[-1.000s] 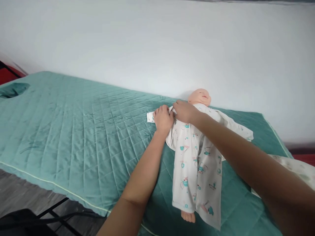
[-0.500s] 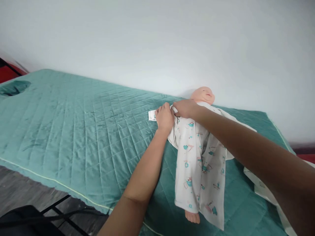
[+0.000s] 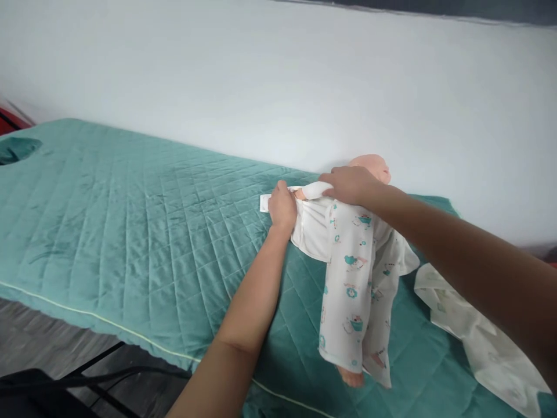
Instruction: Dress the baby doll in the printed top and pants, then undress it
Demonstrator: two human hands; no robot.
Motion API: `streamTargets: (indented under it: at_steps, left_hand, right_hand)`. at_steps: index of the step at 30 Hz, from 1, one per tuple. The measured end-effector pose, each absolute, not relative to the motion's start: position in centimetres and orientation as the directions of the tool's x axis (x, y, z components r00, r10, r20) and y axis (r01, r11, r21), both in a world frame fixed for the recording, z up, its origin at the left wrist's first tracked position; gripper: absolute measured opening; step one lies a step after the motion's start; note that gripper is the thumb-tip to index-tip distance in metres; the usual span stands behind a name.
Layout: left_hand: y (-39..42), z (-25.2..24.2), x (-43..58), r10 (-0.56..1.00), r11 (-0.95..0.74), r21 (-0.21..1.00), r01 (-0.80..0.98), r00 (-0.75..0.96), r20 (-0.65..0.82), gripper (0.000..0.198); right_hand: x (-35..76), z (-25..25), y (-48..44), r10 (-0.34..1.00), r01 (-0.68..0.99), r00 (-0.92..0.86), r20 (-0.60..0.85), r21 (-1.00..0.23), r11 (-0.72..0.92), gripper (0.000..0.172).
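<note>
A baby doll (image 3: 369,163) lies on the green quilted cover, its head by the wall and a foot (image 3: 350,377) toward me. Its white baby clothes (image 3: 355,261) are printed with small teal and pink figures; the plain inside of the cloth shows at the left. My left hand (image 3: 282,206) is closed round the sleeve (image 3: 264,202), whose cuff sticks out to the left. My right hand (image 3: 348,184), near the doll's chest, pinches a folded white edge (image 3: 317,190) of the garment. Between both hands a bit of the doll's arm (image 3: 299,194) shows.
The green quilted cover (image 3: 130,232) spreads over the bed, with a hole (image 3: 20,150) at the far left. A crumpled pale cloth (image 3: 478,342) lies at the right. Behind the bed stands a white wall (image 3: 217,75). A black frame (image 3: 98,361) is at lower left.
My right hand has moved right with the garment's edge, away from my left hand. The doll's body and legs have shifted right, and part of its arm has come into view.
</note>
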State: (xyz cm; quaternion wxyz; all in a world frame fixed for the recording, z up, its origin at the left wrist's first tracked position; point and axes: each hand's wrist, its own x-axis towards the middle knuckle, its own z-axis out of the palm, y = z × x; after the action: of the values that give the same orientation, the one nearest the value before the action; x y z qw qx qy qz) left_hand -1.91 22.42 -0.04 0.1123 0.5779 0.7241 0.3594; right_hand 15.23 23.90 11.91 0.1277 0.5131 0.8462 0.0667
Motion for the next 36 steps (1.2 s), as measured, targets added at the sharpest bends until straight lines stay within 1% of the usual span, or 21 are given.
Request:
streamTargets:
  at_steps: [3,7,9,13,16,18,20,23,26,32,34,36]
  left_hand:
    - [22.4,-0.2,-2.0,0.922,0.09,0.651,0.753,-0.31,0.231,0.014]
    - [22.2,-0.3,-2.1,0.924,0.14,0.651,0.746,-0.336,0.185,0.016]
    - [22.0,-0.4,-2.1,0.925,0.166,0.645,0.746,-0.344,0.16,0.017]
    - [21.6,-0.3,-2.1,0.926,0.193,0.616,0.764,-0.349,0.143,0.018]
    - [21.4,0.2,-2.0,0.921,0.225,0.592,0.774,-0.367,0.13,0.018]
    - [21.2,0.5,-1.9,0.917,0.229,0.57,0.789,-0.372,0.147,0.022]
    - [21.0,0.7,-1.7,0.909,0.213,0.525,0.824,-0.364,0.202,0.024]
    - [20.6,0.9,-1.3,0.905,0.177,0.41,0.895,-0.311,0.289,0.023]
    - [20.2,0.8,-0.6,0.918,0.129,0.318,0.939,-0.234,0.319,0.024]
    - [20.4,0.5,0.1,0.932,0.001,0.25,0.968,-0.091,0.352,0.025]
    - [20.6,0.4,0.0,0.934,0.005,0.241,0.971,-0.091,0.346,0.024]
    - [20.7,0.3,-0.1,0.936,0.041,0.234,0.971,-0.119,0.33,0.024]
  right_hand:
    - [16.2,12.3,23.7,0.894,0.864,-0.435,-0.111,0.229,0.449,0.036]
    - [16.8,12.4,23.6,0.9,0.885,-0.429,-0.074,0.163,0.436,0.036]
    - [16.9,12.5,23.5,0.905,0.893,-0.419,-0.073,0.147,0.425,0.037]
    - [16.4,12.5,23.5,0.9,0.887,-0.428,-0.085,0.153,0.436,0.037]
    - [15.6,12.0,23.7,0.89,0.884,-0.443,-0.111,0.112,0.454,0.037]
    - [14.8,11.5,23.9,0.888,0.888,-0.441,-0.133,0.079,0.453,0.036]
    - [14.0,10.9,24.2,0.88,0.883,-0.451,-0.147,0.068,0.464,0.034]
    - [13.0,10.2,24.4,0.86,0.865,-0.485,-0.162,0.055,0.498,0.031]
    - [12.2,9.6,24.5,0.843,0.849,-0.512,-0.164,0.052,0.525,0.028]
    - [11.3,8.5,24.5,0.846,0.845,-0.519,-0.126,0.072,0.529,0.03]
    - [11.4,8.5,24.1,0.85,0.85,-0.522,-0.075,0.031,0.525,0.032]
    - [12.1,8.6,23.1,0.868,0.864,-0.496,0.034,-0.086,0.497,0.035]
